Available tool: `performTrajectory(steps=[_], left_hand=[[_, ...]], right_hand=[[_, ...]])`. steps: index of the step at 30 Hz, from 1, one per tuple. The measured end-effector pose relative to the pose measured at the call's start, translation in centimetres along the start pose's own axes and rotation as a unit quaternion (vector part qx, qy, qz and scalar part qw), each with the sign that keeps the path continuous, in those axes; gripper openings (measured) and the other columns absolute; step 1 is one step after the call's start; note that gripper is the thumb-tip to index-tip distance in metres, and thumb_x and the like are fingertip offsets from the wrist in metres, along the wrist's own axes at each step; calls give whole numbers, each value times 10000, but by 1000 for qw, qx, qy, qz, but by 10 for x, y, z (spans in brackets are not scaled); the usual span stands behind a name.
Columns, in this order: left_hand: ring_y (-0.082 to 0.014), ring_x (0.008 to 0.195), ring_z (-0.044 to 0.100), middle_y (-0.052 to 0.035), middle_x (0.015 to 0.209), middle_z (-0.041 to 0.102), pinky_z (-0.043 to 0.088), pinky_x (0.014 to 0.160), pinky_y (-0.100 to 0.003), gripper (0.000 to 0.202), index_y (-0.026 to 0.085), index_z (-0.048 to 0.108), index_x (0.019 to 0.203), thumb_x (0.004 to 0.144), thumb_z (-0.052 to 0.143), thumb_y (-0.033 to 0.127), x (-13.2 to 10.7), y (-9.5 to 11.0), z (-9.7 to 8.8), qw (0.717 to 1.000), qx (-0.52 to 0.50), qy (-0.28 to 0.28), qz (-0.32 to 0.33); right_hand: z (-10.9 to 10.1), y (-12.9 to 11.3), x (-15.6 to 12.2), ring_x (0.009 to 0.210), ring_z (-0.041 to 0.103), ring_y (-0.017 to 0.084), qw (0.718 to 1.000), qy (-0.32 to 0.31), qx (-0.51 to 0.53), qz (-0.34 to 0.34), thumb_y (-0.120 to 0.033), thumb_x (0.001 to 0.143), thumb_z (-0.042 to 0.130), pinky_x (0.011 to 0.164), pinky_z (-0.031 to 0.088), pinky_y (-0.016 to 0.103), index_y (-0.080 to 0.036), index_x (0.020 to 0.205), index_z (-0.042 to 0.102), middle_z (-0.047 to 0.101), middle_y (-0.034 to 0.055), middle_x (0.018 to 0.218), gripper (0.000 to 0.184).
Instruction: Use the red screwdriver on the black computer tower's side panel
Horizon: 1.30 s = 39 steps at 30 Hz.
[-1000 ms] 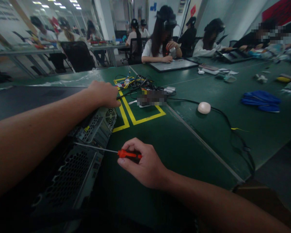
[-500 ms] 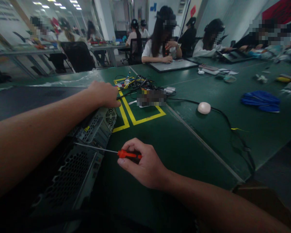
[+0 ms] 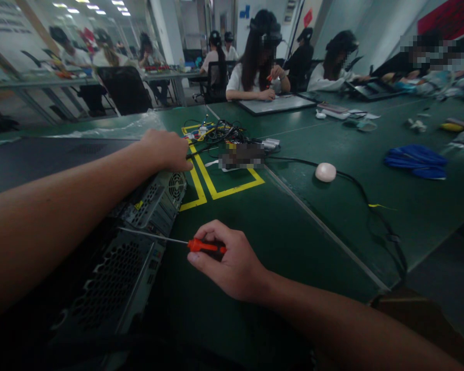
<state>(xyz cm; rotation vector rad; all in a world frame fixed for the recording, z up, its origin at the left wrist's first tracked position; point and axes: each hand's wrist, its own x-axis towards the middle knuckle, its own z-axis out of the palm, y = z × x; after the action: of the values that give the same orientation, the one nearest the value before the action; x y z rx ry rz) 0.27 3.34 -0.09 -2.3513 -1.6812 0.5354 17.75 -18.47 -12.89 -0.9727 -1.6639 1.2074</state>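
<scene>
My right hand is closed around the orange-and-black handle of a screwdriver. The long thin shaft runs left, and its tip meets the back of a desktop computer case by the dark gap beside the card slots. That case lies on the left, with a honeycomb vent and ports on the near half and a round fan grille farther back. Over the far back corner, above the grille, my left hand rests curled against the case; its fingertips are hidden. My left forearm crosses above the case.
Tangled cables lie ahead on the green table, near yellow tape outlines. To the right are a pale mouse-shaped object, a black cable and a folded blue cloth. Across the table, a person works over a flat panel.
Neither my hands, the screwdriver nor the case has visibly moved. Across the table, the co-worker's raised hand has shifted slightly.
</scene>
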Motion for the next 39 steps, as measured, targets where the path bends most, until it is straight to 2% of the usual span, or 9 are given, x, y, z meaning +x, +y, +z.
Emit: performTrajectory(steps=[9,13,19,24,28,30,34,37,39], left_hand=[[-608,1464,819,-319,1570,886,626,1249,-712,758,215,955,1557,1008,768,702,8,-5,9,1000,-19,17,-15],[-584,1491,803,-284,1536,910,628,1257,-662,768,263,963,1542,990,782,765,8,-7,8,999,-32,7,-4],[-562,1446,846,-324,1579,885,655,1242,-660,750,150,893,1640,1102,663,620,1,1,3,1000,19,6,-15],[-542,1438,849,-297,1570,893,660,1227,-635,693,187,922,1601,1118,666,613,0,4,3,999,27,2,-21],[-537,1449,835,-311,1606,871,650,1237,-638,701,145,918,1593,1133,657,605,-4,4,-1,1000,24,0,-14],[-540,1446,836,-312,1597,874,648,1239,-644,699,139,917,1596,1132,660,595,-4,4,-1,1000,23,-2,-15],[-566,1422,849,-306,1539,901,656,1221,-667,685,181,947,1566,1097,698,615,3,2,4,1000,17,5,-20],[-564,1428,847,-281,1535,910,659,1223,-671,671,228,956,1561,1080,720,631,5,0,6,1000,13,11,-20],[-559,1434,844,-295,1553,898,660,1227,-668,686,195,946,1570,1096,704,627,4,1,5,1000,17,9,-18]], right_hand=[[-1,-4,0,729,621,175,1000,-5,-1,7,-406,1028,884,764,512,340,-282,1101,686,689,-60,843,245],[0,-1,-1,740,634,176,1000,-1,-1,6,-414,1028,889,779,513,344,-274,1110,700,703,-52,867,249],[0,0,0,746,639,174,1000,-3,4,11,-414,1028,899,770,505,337,-269,1111,723,719,-48,877,242],[-1,1,0,802,677,184,1000,-13,6,8,-455,1106,853,790,532,333,-250,1095,782,756,-16,924,218],[0,3,0,847,716,199,1000,-24,-2,-1,-429,1188,762,811,550,340,-232,1106,815,788,9,944,220],[1,4,-1,825,714,196,1000,-22,6,10,-421,1159,806,788,544,335,-236,1184,808,789,-2,943,187],[3,5,-1,746,658,173,999,-15,18,23,-365,1000,947,759,526,324,-270,1215,718,722,-61,879,328],[4,4,0,752,660,172,999,-19,24,16,-351,1021,898,753,523,322,-281,1134,675,705,-60,864,259],[4,4,0,740,649,170,999,-18,30,8,-355,1039,875,742,514,322,-280,1118,671,692,-60,854,231]])
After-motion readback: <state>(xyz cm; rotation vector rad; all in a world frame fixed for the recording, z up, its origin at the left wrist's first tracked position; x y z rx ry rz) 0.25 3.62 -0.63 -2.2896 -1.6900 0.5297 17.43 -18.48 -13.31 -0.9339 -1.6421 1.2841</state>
